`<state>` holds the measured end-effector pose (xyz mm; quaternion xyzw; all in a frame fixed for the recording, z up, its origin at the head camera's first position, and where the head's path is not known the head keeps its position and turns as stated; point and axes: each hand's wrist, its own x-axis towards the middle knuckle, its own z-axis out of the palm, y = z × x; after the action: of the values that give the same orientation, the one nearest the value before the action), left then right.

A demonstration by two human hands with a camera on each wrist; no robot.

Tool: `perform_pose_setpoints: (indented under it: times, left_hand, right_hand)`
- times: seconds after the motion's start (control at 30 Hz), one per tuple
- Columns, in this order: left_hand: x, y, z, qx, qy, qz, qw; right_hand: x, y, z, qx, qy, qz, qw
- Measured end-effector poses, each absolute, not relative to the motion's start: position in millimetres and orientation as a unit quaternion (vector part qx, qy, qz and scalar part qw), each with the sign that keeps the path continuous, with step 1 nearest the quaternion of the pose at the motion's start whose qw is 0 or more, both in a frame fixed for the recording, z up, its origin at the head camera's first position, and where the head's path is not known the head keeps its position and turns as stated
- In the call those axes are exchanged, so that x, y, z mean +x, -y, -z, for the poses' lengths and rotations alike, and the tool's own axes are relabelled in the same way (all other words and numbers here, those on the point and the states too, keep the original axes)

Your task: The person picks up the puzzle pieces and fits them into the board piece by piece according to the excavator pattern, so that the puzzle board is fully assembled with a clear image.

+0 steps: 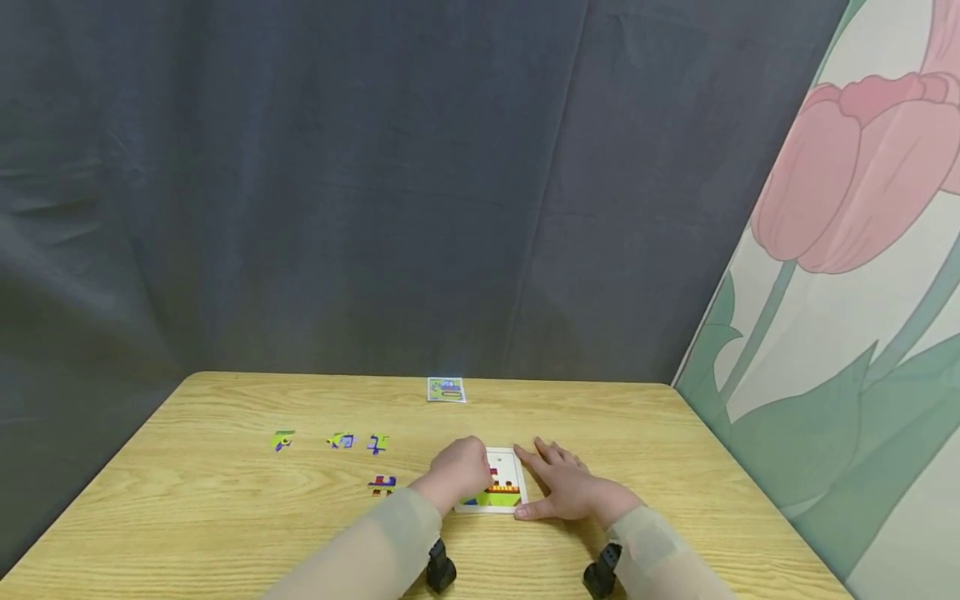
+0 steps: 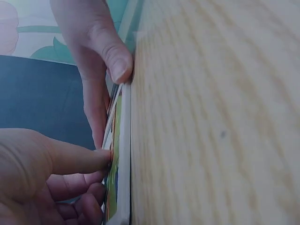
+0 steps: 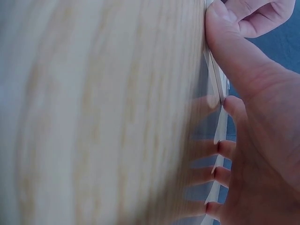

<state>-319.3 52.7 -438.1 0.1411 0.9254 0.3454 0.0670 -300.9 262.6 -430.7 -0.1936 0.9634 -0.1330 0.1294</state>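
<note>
A jigsaw tray with a white rim and a partly filled picture lies flat on the table. My left hand is over its left side with fingers curled, pinching a puzzle piece against the picture; the piece is mostly hidden by the hand. In the left wrist view the left thumb meets the picture's surface. Green, red and yellow printed pieces fill the tray's lower part. My right hand rests along the tray's right edge, fingers spread and thumb at the near corner.
Left of the tray lie several loose puzzle pieces: a green one, two green and blue ones, and a red and blue one. A picture card lies at the table's back edge. Behind hangs a dark curtain.
</note>
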Motion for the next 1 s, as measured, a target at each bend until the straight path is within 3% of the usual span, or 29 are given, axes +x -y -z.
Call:
perform_pose_setpoints:
  times: [0.23, 0.57, 1.0]
  left_hand:
    - [-327.2, -32.2, 423.5, 0.151, -0.905, -0.393, 0.057]
    - [-333.4, 40.5, 401.4, 0.126, -0.917, -0.379, 0.008]
    - [-312.8, 93.2, 418.0, 0.143, -0.945, -0.286, 0.065]
  right_hand:
    - [-299.9, -262.7, 432.0, -0.192, -0.965, 0.127, 0.126]
    - [-299.8, -262.2, 430.0, -0.193, -0.964, 0.128, 0.127]
    - [-303.1, -263.5, 432.9, -0.193, -0.963, 0.138, 0.131]
